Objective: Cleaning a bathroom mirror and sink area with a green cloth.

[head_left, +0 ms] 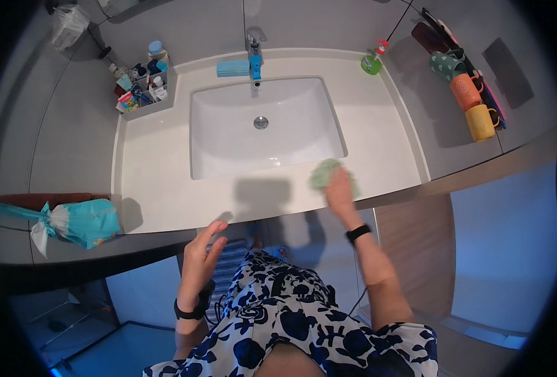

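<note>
My right hand (339, 188) presses a light green cloth (324, 174) onto the white countertop (379, 135), just off the sink's near right corner. Both the cloth and the fingers are a little blurred. Short of the counter's front edge, my left hand (201, 256) hovers in the air with its fingers stretched and nothing in them. Between the hands and the wall lies the white rectangular sink (228, 151), with a round metal drain (261, 122). A faucet (255, 60) with a blue piece on its spout stands behind it.
Left of the sink stands a grey organizer (150, 108) full of toiletries. A folded blue cloth (233, 68) lies beside the faucet. A green soap bottle (371, 64) stands at the back right. Cups (479, 122) hang on the right wall; a teal bag (90, 223) is at the left edge.
</note>
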Motion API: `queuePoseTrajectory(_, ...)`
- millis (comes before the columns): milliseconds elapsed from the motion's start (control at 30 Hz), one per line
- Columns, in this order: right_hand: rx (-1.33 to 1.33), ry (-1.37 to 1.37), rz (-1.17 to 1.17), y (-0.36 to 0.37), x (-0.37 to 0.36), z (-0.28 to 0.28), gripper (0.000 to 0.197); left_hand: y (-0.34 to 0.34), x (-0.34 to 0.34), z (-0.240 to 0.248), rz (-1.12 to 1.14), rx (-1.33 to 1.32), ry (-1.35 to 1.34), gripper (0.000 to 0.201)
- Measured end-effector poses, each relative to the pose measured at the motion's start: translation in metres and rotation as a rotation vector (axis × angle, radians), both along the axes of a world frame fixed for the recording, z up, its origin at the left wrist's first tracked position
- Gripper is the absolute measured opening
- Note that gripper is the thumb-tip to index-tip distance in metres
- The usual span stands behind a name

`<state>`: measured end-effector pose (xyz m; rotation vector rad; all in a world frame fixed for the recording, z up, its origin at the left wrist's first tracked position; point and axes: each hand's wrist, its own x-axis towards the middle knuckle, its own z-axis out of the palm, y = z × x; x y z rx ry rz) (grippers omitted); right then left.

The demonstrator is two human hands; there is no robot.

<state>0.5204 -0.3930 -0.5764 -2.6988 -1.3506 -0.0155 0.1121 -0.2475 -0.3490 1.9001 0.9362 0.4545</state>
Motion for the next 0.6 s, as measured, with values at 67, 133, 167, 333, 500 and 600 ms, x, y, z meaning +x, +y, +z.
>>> queuePoseTrajectory(67, -0.141, -0.040, -0.184, -0.027, 0.051, 0.015, 0.057, -0.010, -0.013, 0.001, 0.054, -0.053, 0.001, 0.032)
queuePoseTrajectory(133, -0.194, -0.034, -0.275, -0.027, 0.062, 0.021, 0.057, -0.016, -0.024, -0.003, 0.085, -0.106, -0.002, 0.033)
queuePoseTrajectory(167, -0.212, 0.025, -0.342, -0.019, 0.061, 0.020, 0.056, -0.018, -0.032, -0.006, 0.094, -0.102, 0.001, 0.033)
queuePoseTrajectory(333, 0.149, -0.070, -0.033, 0.088, -0.051, -0.024, 0.048, -0.016, -0.048, -0.021, 0.133, -0.070, 0.020, 0.034)
queuePoseTrajectory(500, 0.304, 0.264, 0.458, 0.190, -0.231, 0.001, 0.047, 0.003, -0.023, -0.009, 0.073, -0.020, 0.002, 0.033)
queuePoseTrajectory(600, 0.465, 0.442, 0.841, 0.212, -0.294, 0.005, 0.045, 0.021, -0.011, 0.005, 0.021, 0.014, 0.005, 0.032)
